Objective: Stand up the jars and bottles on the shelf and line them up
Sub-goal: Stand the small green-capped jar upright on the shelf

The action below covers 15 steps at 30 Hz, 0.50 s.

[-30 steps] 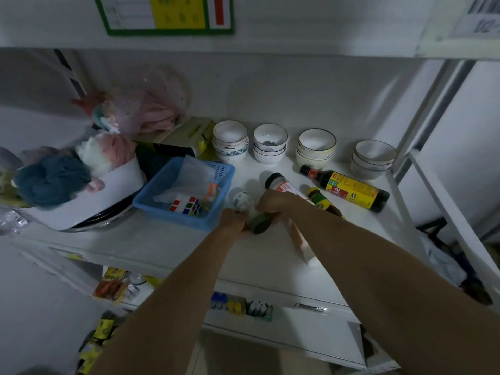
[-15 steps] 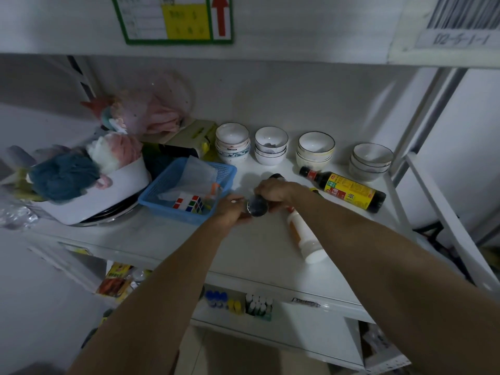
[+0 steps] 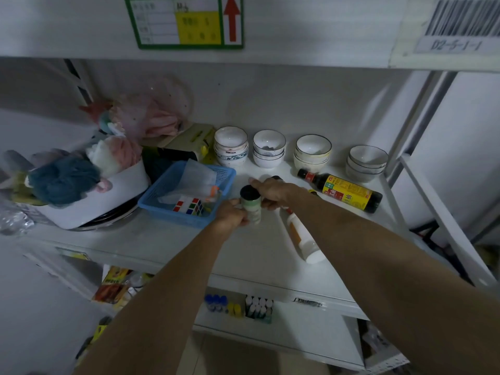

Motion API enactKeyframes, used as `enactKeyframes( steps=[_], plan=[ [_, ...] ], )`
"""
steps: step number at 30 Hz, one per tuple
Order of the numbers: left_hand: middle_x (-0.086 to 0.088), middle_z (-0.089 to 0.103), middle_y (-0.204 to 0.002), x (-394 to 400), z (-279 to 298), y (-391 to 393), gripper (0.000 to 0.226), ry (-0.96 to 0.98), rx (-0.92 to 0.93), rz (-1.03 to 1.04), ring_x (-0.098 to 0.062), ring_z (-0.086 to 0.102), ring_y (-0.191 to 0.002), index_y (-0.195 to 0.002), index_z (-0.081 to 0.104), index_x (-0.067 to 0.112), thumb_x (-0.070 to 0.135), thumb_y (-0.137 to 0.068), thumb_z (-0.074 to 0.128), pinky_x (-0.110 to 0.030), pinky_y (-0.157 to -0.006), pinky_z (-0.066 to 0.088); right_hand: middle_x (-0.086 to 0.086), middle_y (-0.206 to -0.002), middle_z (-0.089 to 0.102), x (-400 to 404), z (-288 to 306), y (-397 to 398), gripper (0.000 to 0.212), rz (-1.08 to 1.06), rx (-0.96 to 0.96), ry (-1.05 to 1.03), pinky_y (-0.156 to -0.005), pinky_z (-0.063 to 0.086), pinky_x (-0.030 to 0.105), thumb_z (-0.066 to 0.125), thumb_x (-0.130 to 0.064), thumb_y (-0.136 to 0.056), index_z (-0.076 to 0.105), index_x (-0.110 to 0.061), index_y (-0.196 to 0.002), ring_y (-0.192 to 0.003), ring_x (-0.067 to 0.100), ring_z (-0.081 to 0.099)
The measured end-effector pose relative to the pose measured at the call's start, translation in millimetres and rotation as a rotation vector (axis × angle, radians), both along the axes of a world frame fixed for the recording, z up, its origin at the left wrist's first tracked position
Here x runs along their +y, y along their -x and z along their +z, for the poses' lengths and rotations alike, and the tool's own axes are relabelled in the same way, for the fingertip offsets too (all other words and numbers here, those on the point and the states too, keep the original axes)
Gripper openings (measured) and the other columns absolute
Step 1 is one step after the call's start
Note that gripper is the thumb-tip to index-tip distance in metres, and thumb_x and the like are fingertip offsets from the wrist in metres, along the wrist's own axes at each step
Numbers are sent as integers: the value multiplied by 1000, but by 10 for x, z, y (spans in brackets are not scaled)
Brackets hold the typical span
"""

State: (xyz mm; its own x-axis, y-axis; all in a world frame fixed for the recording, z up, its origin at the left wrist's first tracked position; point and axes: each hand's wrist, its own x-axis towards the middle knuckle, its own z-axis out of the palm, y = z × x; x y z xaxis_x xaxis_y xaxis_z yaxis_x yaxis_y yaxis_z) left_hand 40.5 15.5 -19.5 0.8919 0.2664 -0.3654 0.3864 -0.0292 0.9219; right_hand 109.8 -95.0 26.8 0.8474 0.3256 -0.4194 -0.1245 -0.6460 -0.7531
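Note:
A small jar [image 3: 251,204] with a black lid and a green-and-white label stands nearly upright on the white shelf [image 3: 167,244], beside the blue basket. My left hand [image 3: 231,213] grips its lower body and my right hand [image 3: 270,191] holds its upper side. A white bottle [image 3: 301,236] with an orange label lies on its side to the right of the jar, partly under my right forearm. A dark sauce bottle [image 3: 342,192] with a yellow label lies flat further back right. Another bottle's black cap [image 3: 276,177] shows behind my right hand.
Stacks of white bowls [image 3: 269,148] line the back wall. A blue basket [image 3: 186,194] with a puzzle cube stands left of the jar. Plush toys in a white tub [image 3: 89,196] fill the left end. A lower shelf holds small bottles [image 3: 238,307].
The jar has been turned from lying to nearly upright between both hands and shifted slightly toward the back. The camera has moved closer.

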Motion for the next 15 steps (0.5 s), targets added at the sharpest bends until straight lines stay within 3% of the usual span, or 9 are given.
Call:
enactKeyframes(
  steps=[3,6,8,11,13,15],
  plan=[
    [-22,66,-117,18,-64,-77,43,-158,14,-50,-24,58,-91,-132,54,4,0,-89,55,-38,-86,54,9,-83,57,-6,-91,-82,57,48,-46,80,-78,51,33,47,-59,-92,59,-3,-92,-80,21,56],
    [-24,67,-115,13,-84,-104,37,-209,-27,-62,-25,61,-94,-126,58,3,4,-90,52,-33,-79,47,9,-77,59,7,-151,-140,57,67,-121,205,-72,57,32,53,-63,-87,57,-6,-79,-67,19,57],
    [-24,65,-121,39,-148,-152,42,-232,-31,-55,-32,64,-101,-127,56,4,9,-86,56,-36,-84,51,12,-85,61,10,-141,-142,62,93,-137,237,-65,55,29,51,-63,-88,58,-2,-90,-68,21,59],
    [-27,65,-118,95,-228,-193,44,-299,-11,-27,-40,63,-109,-120,59,-2,13,-78,63,-50,-95,53,14,-113,61,-7,-122,-187,76,152,-151,216,-82,58,35,54,-66,-83,54,-4,-126,-95,27,64],
    [-29,66,-111,104,-238,-186,38,-334,-10,-25,-40,65,-105,-112,60,-9,12,-81,67,-49,-92,55,10,-132,56,-24,-62,-205,80,237,-201,197,-98,52,40,66,-63,-74,47,-20,-139,-117,28,59],
    [-27,66,-98,73,-225,-167,40,-298,-42,-46,-34,66,-94,-109,60,-12,12,-80,72,-41,-78,56,8,-133,57,-45,-19,-247,71,333,-184,186,-96,52,37,78,-42,-74,49,-26,-137,-114,25,59]
  ],
)
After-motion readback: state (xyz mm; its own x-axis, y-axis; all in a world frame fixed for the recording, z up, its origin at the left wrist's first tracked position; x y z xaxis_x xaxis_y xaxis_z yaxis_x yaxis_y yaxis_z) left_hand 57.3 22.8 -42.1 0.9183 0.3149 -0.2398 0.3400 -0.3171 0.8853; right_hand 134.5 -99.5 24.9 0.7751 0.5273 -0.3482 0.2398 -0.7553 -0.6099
